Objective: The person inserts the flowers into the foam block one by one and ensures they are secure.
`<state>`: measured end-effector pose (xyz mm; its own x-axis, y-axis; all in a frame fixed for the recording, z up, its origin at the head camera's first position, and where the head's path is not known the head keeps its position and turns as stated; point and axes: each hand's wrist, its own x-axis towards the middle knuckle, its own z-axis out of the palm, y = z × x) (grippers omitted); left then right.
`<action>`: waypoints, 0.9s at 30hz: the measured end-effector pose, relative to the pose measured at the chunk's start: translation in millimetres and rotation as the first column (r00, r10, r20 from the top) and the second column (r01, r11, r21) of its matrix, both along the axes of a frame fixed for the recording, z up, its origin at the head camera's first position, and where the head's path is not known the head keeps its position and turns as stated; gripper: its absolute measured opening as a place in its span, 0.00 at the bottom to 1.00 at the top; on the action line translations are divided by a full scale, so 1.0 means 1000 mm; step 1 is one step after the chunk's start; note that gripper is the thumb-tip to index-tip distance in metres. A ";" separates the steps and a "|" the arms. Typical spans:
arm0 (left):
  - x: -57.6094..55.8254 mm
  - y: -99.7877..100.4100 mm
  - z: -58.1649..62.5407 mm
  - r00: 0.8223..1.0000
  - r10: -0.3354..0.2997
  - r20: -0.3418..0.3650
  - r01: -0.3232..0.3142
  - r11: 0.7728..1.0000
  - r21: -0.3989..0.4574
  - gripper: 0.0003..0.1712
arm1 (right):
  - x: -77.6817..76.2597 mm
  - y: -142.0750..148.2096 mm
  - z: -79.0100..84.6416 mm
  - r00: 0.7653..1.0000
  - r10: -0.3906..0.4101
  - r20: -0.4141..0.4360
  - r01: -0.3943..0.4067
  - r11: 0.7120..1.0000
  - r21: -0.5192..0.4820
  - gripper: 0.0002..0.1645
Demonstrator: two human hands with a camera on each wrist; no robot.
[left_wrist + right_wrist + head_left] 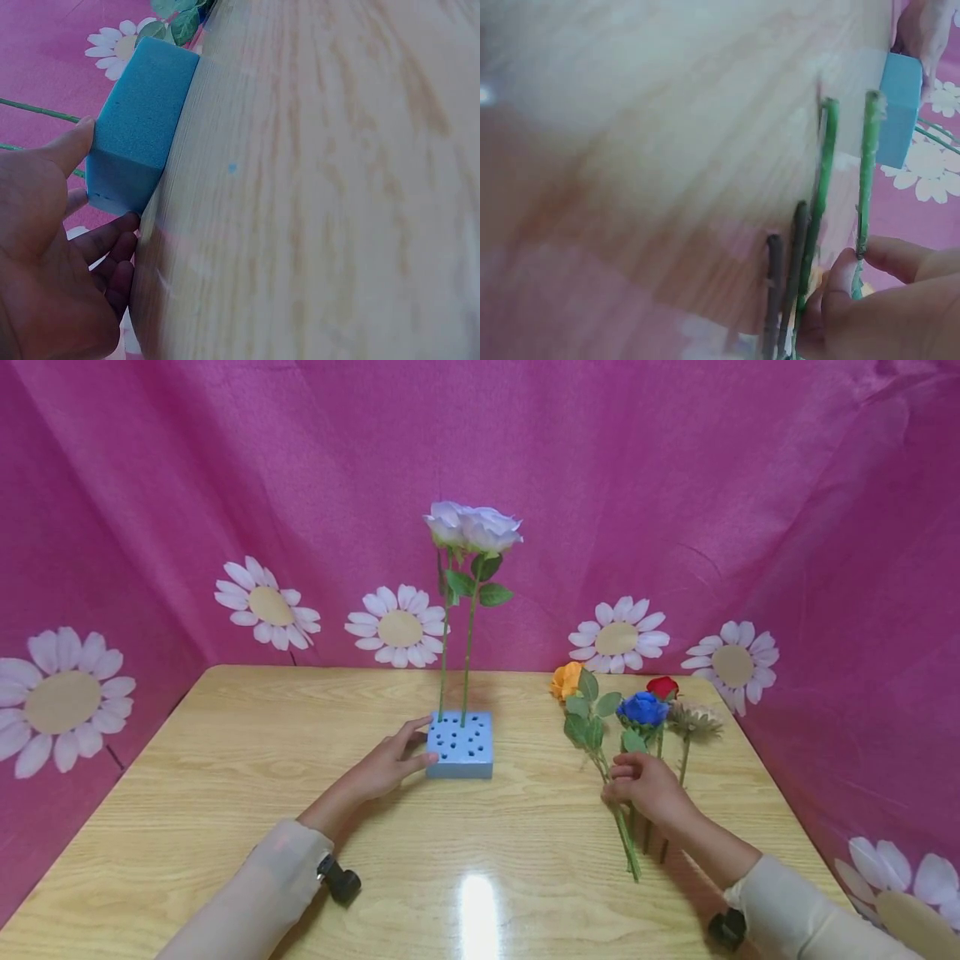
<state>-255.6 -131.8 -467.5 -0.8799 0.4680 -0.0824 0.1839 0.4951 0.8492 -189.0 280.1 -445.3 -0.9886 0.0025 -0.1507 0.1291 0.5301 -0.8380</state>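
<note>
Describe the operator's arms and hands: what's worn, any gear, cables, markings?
Left hand and right hand are bare, no gloves. Left sleeve and right sleeve are plain, pale cream. A small black unit sits at each cuff, left and right. No cables or markings visible.

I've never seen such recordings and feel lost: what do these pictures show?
No machine here: a person works bare-handed. The wide picture comes from a head-worn camera, the two closer ones from wrist cameras. On the wooden table, the left hand grips a blue block with two white flowers standing in it. To the right lie an orange flower, a blue flower, a red flower and a pale flower. The right hand pinches a green stem, apparently the orange flower's.
</note>
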 end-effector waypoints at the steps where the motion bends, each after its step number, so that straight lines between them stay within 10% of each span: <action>1: 0.000 0.000 0.000 1.000 0.002 0.006 -0.002 1.000 0.001 0.44 | -0.001 0.000 0.001 1.000 0.003 -0.004 -0.003 1.000 0.005 0.35; 14: -0.001 0.000 -0.002 1.000 0.000 -0.007 0.000 1.000 0.007 0.43 | -0.008 0.003 0.015 0.991 0.024 0.131 0.001 0.983 -0.184 0.31; 27: 0.000 0.000 -0.001 1.000 0.000 -0.023 0.000 1.000 -0.002 0.43 | -0.009 0.011 0.021 0.935 0.203 0.290 0.027 0.776 -0.631 0.36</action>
<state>-255.4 -131.6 -468.7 -0.8814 0.4681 -0.0634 0.2031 0.4967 0.8438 -198.2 290.9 -424.0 -0.8710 -0.2891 -0.3971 0.4313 -0.0632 -0.9000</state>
